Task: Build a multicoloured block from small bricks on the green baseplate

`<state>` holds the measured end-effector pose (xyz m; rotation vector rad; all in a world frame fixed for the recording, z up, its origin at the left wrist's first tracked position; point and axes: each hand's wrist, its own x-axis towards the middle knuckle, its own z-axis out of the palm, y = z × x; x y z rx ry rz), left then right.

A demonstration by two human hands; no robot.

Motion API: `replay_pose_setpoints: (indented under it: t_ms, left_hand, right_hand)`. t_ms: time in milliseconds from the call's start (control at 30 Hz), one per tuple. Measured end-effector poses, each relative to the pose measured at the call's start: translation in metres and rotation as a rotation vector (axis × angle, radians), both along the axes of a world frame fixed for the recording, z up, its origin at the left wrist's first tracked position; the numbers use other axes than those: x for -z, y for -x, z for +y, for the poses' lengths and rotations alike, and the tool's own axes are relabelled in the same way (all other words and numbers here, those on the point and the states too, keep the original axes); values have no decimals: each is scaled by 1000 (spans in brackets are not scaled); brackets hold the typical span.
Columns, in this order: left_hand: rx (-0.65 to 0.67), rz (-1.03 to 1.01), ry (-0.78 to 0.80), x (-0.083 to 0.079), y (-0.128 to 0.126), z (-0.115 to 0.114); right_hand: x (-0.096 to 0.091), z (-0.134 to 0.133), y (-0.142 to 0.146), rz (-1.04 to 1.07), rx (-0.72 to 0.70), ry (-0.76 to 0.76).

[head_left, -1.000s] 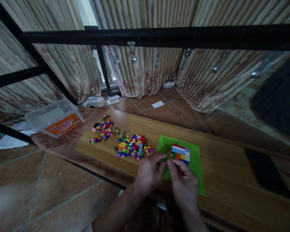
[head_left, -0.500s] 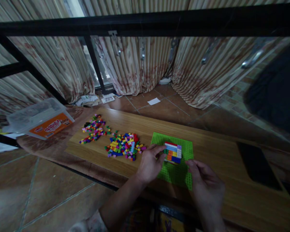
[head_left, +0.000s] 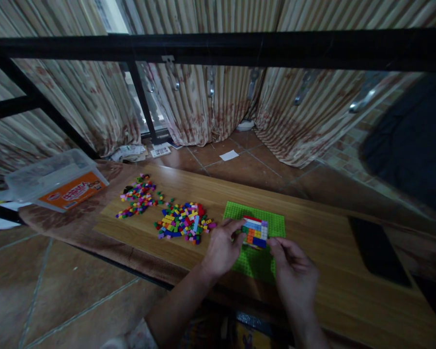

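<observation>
The right hand (head_left: 297, 271) is at the near-right corner of the brick block (head_left: 255, 233); I cannot tell whether its fingertips pinch anything. The left hand (head_left: 221, 248) pinches the block's left edge, over the green baseplate (head_left: 277, 223). Judged step: edge work. Next: steady left support.

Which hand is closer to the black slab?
Right: the right hand is left of the slab; the left hand is farther away, at the brick block.

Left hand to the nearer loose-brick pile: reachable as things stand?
Probably yes. The pile lies just beside the left hand, with nothing visible between them. Its grip, though, looks to be on the brick build, so it would likely need freeing first.
</observation>
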<state>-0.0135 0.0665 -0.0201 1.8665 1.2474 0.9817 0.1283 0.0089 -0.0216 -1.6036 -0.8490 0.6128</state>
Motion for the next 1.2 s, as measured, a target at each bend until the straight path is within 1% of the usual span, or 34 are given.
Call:
replay_pose_setpoints:
  t_ms: [133,233,367,433,467,567,667,767,833,900,1000,1200]
  left_hand:
    - [-19,-36,61,4,1,0]
    - [-17,-125,133,8,2,-1]
    - [-37,-369,311,13,-1,2]
    - [-59,-439,393,14,-4,6]
    - [-67,-442,413,14,-5,8]
    - [-88,-380,377,15,-9,14]
    - [-90,-331,338,17,-10,16]
    - [-78,-346,354,19,-10,15]
    - [-75,-346,338,20,-10,14]
    - [-82,-333,314,20,-10,14]
    - [-89,-332,302,20,-11,13]
    - [-103,-309,291,24,-12,16]
  right_hand:
    - [0,5,1,11,-18,-24]
    - [-1,7,-2,-20,-7,-34]
    - [-1,9,-9,-60,75,-15]
    - [0,11,-14,-64,129,-8]
    - [2,13,-16,-68,150,-9]
    - [7,21,-23,-115,144,-1]
    - [12,29,-24,-138,59,28]
    - [13,31,-16,-42,-43,64]
    - [11,31,-9,27,-78,103]
    - [8,30,-4,56,-71,124]
    - [7,29,-2,43,-50,116]
    - [14,30,-6,74,-54,132]
